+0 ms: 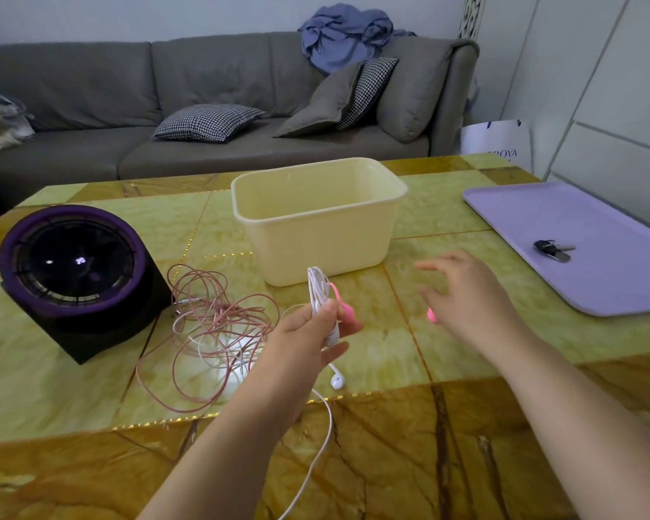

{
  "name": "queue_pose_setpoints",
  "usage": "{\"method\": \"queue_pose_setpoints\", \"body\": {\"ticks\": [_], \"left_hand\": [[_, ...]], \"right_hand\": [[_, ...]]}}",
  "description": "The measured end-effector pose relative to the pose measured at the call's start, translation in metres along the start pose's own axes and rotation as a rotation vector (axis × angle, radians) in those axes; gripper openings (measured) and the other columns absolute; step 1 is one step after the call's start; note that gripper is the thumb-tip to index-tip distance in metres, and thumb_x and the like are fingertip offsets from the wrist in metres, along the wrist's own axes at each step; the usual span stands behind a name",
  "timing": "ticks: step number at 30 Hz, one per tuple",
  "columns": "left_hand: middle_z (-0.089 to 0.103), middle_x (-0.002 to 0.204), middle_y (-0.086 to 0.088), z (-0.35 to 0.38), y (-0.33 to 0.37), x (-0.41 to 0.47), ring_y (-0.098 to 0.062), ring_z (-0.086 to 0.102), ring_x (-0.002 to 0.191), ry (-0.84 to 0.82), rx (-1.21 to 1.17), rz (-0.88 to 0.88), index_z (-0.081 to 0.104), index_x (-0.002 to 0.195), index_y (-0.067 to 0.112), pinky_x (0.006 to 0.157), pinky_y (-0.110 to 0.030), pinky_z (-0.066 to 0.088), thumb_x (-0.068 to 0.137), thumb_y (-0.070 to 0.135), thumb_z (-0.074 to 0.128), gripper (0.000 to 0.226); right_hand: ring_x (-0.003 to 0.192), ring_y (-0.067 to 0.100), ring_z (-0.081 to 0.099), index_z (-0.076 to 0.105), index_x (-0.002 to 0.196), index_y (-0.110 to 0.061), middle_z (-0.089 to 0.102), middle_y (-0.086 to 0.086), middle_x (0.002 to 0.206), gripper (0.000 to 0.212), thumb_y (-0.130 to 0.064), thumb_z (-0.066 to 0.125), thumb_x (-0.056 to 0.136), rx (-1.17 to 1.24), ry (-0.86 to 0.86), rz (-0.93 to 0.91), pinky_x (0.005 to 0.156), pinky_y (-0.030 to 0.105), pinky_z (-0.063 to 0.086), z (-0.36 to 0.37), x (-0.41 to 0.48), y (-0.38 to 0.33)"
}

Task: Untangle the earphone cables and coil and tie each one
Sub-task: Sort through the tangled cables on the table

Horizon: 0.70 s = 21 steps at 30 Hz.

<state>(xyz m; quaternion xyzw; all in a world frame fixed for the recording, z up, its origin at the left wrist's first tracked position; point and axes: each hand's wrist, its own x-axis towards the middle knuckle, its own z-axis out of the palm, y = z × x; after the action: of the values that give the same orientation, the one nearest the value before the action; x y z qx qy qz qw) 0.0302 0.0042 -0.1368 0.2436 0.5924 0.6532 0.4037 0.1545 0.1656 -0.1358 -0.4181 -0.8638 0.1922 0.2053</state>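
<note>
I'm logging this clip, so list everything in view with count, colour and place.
table: one, green-yellow marble pattern, foreground
white earphone cable: one, white, partly coiled, held
pink earphone cable: one, pink, tangled on table
pink tie: one, pink, against the white coil
tub: one, cream, table centre
tray: one, lilac, table right
keys: one bunch, dark, on tray
round device: one, black and purple, table left
sofa: one, grey, behind table
left hand: grips white earphone cable
right hand: open, over table
</note>
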Motion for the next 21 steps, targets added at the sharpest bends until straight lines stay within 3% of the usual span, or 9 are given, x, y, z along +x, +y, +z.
{"method": "queue_pose_setpoints", "body": {"ticks": [1,3,6,8,11,15,18,21], "left_hand": [[0.067,0.085,0.002,0.0,0.001,-0.001,-0.02,0.067,0.102,-0.024,-0.045,-0.022,0.063,0.077,0.012,0.097,-0.04,0.048,0.099,0.021,0.042,0.031],[0.067,0.085,0.0,0.002,0.003,-0.002,-0.021,0.067,0.099,-0.051,-0.119,-0.054,0.062,0.076,0.011,0.099,-0.043,0.046,0.097,0.02,0.043,0.03],[0.071,0.09,-0.007,0.001,0.004,-0.005,-0.02,0.068,0.093,-0.078,-0.168,-0.068,0.064,0.071,0.011,0.096,-0.042,0.047,0.096,0.019,0.042,0.035],[0.072,0.091,-0.007,-0.001,0.003,-0.005,-0.018,0.067,0.092,-0.086,-0.15,-0.067,0.069,0.064,0.015,0.095,-0.04,0.048,0.097,0.02,0.042,0.042],[0.071,0.092,-0.006,-0.004,0.0,-0.005,-0.015,0.066,0.092,-0.082,-0.109,-0.049,0.073,0.067,0.017,0.095,-0.039,0.049,0.097,0.021,0.043,0.043],[0.066,0.092,-0.009,-0.005,-0.004,-0.005,-0.015,0.065,0.094,-0.048,-0.003,0.007,0.069,0.084,0.008,0.097,-0.04,0.049,0.097,0.024,0.043,0.033],[0.071,0.092,0.0,-0.005,-0.005,-0.006,-0.011,0.065,0.098,0.023,0.203,0.083,0.071,0.082,0.02,0.096,-0.036,0.049,0.097,0.028,0.044,0.032],[0.07,0.097,-0.009,-0.003,-0.008,-0.008,-0.02,0.064,0.098,0.075,0.339,0.157,0.071,0.085,0.024,0.092,-0.039,0.048,0.097,0.032,0.045,0.03]], "right_hand": [[0.091,0.015,0.062,0.064,0.115,-0.025,0.059,-0.009,0.11,0.025,-0.022,0.06,0.091,0.148,0.002,-0.023,0.078,0.018,0.048,-0.005,-0.005,-0.012],[0.074,0.002,0.061,0.067,0.105,-0.027,0.066,-0.017,0.092,0.016,-0.029,0.06,0.09,0.412,-0.194,-0.049,0.066,0.009,0.043,-0.012,-0.017,-0.035],[0.072,-0.006,0.061,0.07,0.102,-0.03,0.072,-0.014,0.089,0.019,-0.036,0.065,0.085,0.549,-0.473,-0.081,0.069,0.016,0.044,-0.007,-0.03,-0.05],[0.073,-0.007,0.061,0.071,0.099,-0.033,0.07,-0.024,0.085,0.018,-0.038,0.068,0.083,0.528,-0.463,-0.092,0.074,0.012,0.043,-0.005,-0.033,-0.053],[0.07,-0.007,0.057,0.069,0.093,-0.039,0.061,-0.029,0.066,0.013,-0.042,0.07,0.08,0.381,-0.355,-0.117,0.063,-0.01,0.027,-0.008,-0.039,-0.059],[0.063,-0.005,0.058,0.072,0.089,-0.033,0.064,-0.02,0.065,0.009,-0.033,0.073,0.079,0.439,-0.256,-0.165,0.057,0.001,0.038,-0.003,-0.044,-0.062],[0.07,-0.006,0.063,0.072,0.09,-0.027,0.068,-0.019,0.072,0.01,-0.029,0.074,0.08,0.487,-0.229,-0.173,0.059,0.004,0.042,0.003,-0.043,-0.061],[0.075,-0.008,0.065,0.073,0.095,-0.023,0.071,-0.017,0.081,0.014,-0.029,0.071,0.083,0.518,-0.196,-0.179,0.063,0.003,0.043,0.007,-0.043,-0.06]]}}
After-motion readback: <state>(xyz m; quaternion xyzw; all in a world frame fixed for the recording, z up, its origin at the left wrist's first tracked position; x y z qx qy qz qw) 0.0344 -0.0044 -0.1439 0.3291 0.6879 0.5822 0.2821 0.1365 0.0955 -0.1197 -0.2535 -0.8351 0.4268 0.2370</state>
